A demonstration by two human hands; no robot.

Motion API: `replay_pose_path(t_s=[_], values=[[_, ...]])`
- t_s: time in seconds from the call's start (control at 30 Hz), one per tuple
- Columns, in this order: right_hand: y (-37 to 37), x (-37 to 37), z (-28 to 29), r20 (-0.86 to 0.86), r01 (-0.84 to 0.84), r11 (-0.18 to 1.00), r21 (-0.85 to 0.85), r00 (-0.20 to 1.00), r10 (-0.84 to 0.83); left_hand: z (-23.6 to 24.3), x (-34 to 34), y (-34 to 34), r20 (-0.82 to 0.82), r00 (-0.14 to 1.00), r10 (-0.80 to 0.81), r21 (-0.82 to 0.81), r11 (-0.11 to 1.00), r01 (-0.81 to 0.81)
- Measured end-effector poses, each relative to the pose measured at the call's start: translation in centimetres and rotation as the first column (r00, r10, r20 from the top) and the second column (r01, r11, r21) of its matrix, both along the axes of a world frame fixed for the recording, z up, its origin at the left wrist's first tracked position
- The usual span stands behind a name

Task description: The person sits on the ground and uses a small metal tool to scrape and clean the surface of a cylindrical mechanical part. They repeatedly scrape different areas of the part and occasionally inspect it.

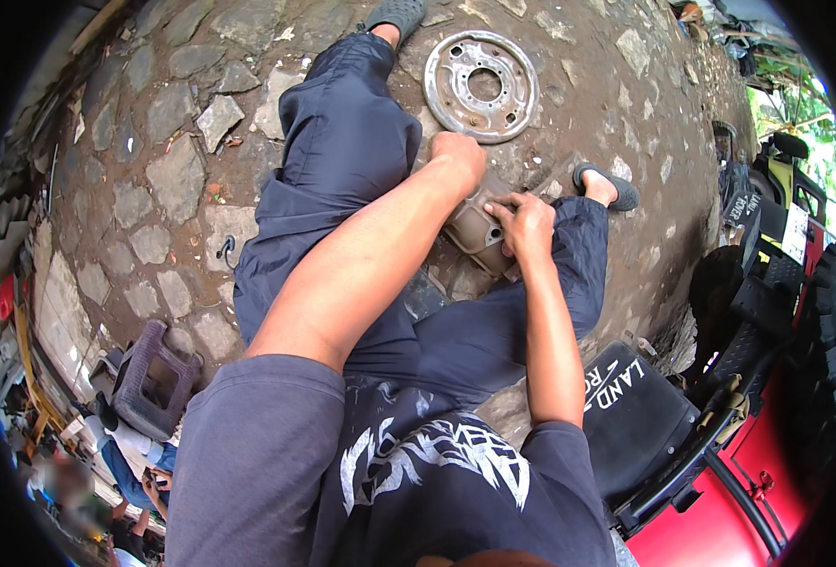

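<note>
Between my knees a brown-grey cast metal housing (473, 227), with raised ridges and a small dark hole, sits tilted above the stone ground. My right hand (525, 225) lies along its right side, fingers bent over the top face and the thumb lower at its edge. At the far end of the housing my left hand (457, 156) is closed in a fist. Whatever it grips is hidden beneath the fingers. Just beyond that fist a worn round steel disc (517, 87) lies flat, with a large centre hole and smaller holes around it.
Uneven stone paving (177, 180) surrounds me. At left stands a purple woven-look plastic stool (153, 378), with another person's legs (125, 463) behind it. Close on my right are a black mudflap (630, 425) and a red vehicle (720, 529) with black tubing.
</note>
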State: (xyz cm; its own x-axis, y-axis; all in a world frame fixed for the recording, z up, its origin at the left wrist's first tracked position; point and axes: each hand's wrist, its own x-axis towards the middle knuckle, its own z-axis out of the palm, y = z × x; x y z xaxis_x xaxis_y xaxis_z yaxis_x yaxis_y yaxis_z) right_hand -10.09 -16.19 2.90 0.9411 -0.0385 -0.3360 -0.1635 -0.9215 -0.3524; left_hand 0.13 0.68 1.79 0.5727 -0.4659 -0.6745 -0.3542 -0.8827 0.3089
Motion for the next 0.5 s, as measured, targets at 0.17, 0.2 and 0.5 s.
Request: replay_pose_path(t_s=[0.17, 0.2, 0.5], values=[[-0.9, -0.2, 0.3, -0.085, 0.076, 0.996, -0.044, 0.993, -0.079, 0.0, 0.2, 0.3, -0.004, 0.999, -0.036, -0.015, 0.999, 0.036], [-0.7, -0.3, -0.9, 0.041, 0.035, 0.999, 0.015, 0.999, -0.035, -0.1, 0.2, 0.2, -0.002, 0.999, -0.04, -0.017, 0.999, 0.04], [0.3, -3.7, -0.6, 0.318, 0.322, 0.872, 0.37, 0.838, -0.444, 0.2, 0.2, -0.8, -0.008, 1.0, 0.021, 0.069, 0.997, -0.02]])
